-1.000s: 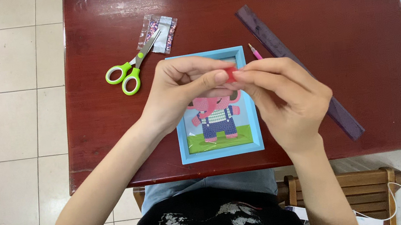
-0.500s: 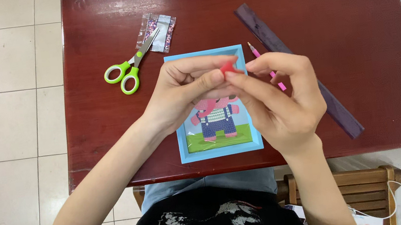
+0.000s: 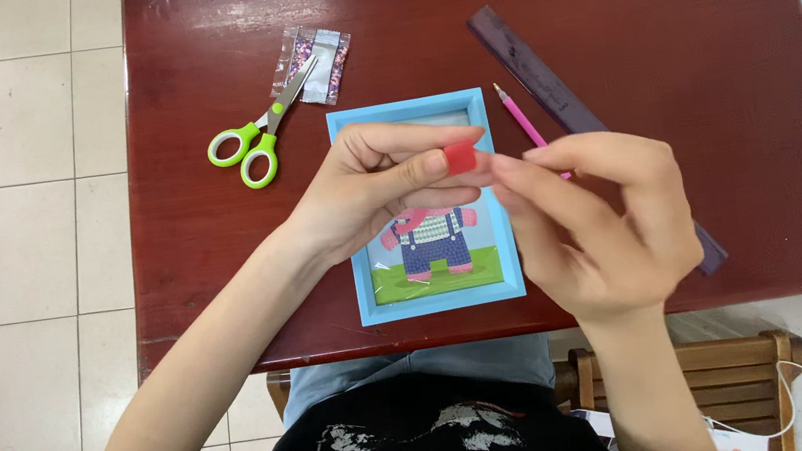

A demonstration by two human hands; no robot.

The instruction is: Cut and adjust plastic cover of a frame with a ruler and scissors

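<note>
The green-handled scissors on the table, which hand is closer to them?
Left. The left hand is just right of the green-handled scissors, over the blue picture frame. The right hand is farther right.

The counter (image 3: 662, 45) is dark red wood with a glossy, smooth finish. Near its far edge lie scissors (image 3: 262, 136) with metal blades and shiny green plastic handles, on a clear crinkled plastic bag (image 3: 314, 64). The blue frame (image 3: 408, 109) looks matt; the ruler (image 3: 545, 78) is translucent plastic.
</note>
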